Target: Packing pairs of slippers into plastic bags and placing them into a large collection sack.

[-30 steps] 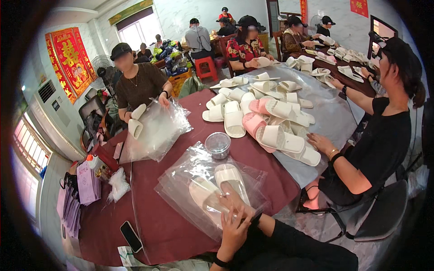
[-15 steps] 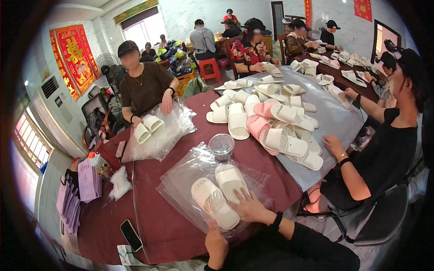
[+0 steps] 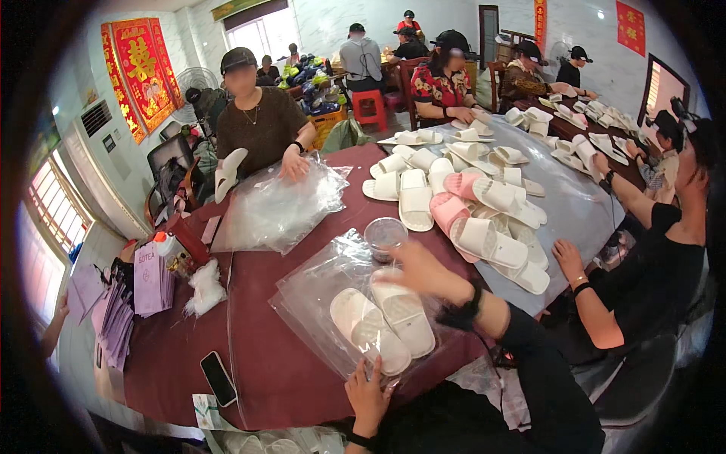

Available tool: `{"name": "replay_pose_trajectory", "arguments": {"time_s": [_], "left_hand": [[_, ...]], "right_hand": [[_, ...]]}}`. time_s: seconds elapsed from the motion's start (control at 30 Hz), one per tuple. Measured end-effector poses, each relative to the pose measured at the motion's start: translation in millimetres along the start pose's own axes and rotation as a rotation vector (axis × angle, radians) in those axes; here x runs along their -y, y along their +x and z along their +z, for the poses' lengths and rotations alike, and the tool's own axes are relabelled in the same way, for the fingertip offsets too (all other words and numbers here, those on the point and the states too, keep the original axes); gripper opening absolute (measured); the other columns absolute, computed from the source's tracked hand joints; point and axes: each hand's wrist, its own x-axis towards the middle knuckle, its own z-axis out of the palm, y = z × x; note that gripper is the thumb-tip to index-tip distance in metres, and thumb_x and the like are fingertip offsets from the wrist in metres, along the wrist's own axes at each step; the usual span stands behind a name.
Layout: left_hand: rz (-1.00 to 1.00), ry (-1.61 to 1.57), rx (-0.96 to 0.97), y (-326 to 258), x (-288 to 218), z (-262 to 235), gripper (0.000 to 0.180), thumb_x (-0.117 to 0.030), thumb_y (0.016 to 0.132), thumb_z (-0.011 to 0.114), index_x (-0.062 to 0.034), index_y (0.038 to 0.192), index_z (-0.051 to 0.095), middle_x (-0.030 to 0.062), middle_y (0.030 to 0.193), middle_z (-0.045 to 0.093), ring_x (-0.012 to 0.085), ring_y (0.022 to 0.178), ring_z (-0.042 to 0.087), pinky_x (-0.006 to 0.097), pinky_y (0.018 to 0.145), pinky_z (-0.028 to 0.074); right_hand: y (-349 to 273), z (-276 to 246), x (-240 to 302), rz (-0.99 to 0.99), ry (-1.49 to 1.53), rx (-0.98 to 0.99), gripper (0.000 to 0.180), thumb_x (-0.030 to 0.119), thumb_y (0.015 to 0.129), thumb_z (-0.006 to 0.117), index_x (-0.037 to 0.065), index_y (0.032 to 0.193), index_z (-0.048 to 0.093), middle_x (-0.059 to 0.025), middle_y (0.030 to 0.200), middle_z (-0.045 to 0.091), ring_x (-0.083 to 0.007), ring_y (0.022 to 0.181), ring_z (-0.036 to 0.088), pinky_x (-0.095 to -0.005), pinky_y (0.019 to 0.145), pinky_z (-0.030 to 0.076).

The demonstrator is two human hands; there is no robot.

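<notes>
A pair of white slippers (image 3: 370, 331) lies side by side at the near edge of the table, over clear plastic bags (image 3: 310, 291). Whether the pair is inside the top bag I cannot tell. My left hand (image 3: 367, 397) rests at the bag's near edge, just below the slippers, with its fingers stretched apart. Smeared by motion, my right hand (image 3: 427, 272) reaches over the toe of the right slipper. Its fingertips are beside or over a round clear plastic tub (image 3: 384, 233), whose contents I cannot make out.
White and pink slippers (image 3: 454, 208) are heaped at the right on grey sheeting (image 3: 582, 204). Lilac paper bags (image 3: 153, 276) and a phone (image 3: 218, 378) are at the left. Opposite, a person (image 3: 253, 132) holds white slippers beside clear bags (image 3: 280, 208); another's arm (image 3: 594, 303) is at the right.
My right hand has left the slippers and moved forward to the tub. My left hand's fingers have spread. The person opposite has raised the slippers off the bags. The view has shifted slightly.
</notes>
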Motion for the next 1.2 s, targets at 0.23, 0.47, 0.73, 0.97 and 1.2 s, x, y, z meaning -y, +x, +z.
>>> {"name": "replay_pose_trajectory", "arguments": {"time_s": [0.23,0.47,0.73,0.97,1.2], "left_hand": [[-0.073,-0.019,-0.01,0.4,5.3,7.1,0.069,-0.029,0.062,0.079,-0.0196,0.125,0.053,0.0138,0.122,0.049,0.0308,0.101,0.049,0.041,0.08,0.038],[-0.086,-0.006,-0.052,-5.1,0.9,9.6,0.057,-0.037,0.063,0.077,-0.017,0.114,0.06,0.0118,0.114,0.054,0.0294,0.093,0.053,0.041,0.075,0.04],[-0.035,-0.127,-0.103,-1.9,1.1,14.1,0.038,-0.019,0.072,0.073,-0.0124,0.108,0.063,0.0124,0.096,0.058,0.0288,0.083,0.054,0.038,0.071,0.045],[-0.061,-0.239,-0.1,5.1,6.6,3.3,0.025,-0.005,0.074,0.065,-0.0071,0.099,0.062,0.0126,0.084,0.055,0.0301,0.08,0.054,0.038,0.068,0.045],[0.006,-0.225,-0.05,15.0,-2.7,9.4,0.017,-0.001,0.073,0.061,-0.0046,0.09,0.06,0.0134,0.085,0.055,0.0327,0.082,0.052,0.04,0.07,0.044]], "right_hand": [[103.8,63.0,-91.4,0.234,-0.531,-0.21,0.087,0.042,0.06,0.077,0.029,0.136,0.037,-0.0282,0.144,0.02,-0.0507,0.128,0.026,-0.0638,0.094,0.031],[133.5,86.8,-92.5,0.089,-0.443,-0.427,0.078,0.031,0.062,0.076,0.029,0.132,0.042,-0.0269,0.143,0.021,-0.0509,0.125,0.027,-0.0601,0.094,0.034],[140.3,95.4,-80.0,0.02,-0.585,-0.38,0.076,0.039,0.071,0.072,0.022,0.136,0.037,-0.0192,0.143,0.028,-0.0403,0.127,0.033,-0.0566,0.095,0.036],[0.5,39.5,-67.9,-0.039,-0.533,0.58,0.066,0.042,0.072,0.069,0.013,0.127,0.047,-0.015,0.117,0.054,-0.035,0.11,0.051,-0.0477,0.084,0.046],[-136.2,55.9,-75.5,0.123,-0.582,0.154,0.078,0.041,0.069,0.071,0.011,0.133,0.039,-0.0171,0.122,0.05,-0.0324,0.101,0.055,-0.047,0.079,0.047]]}}
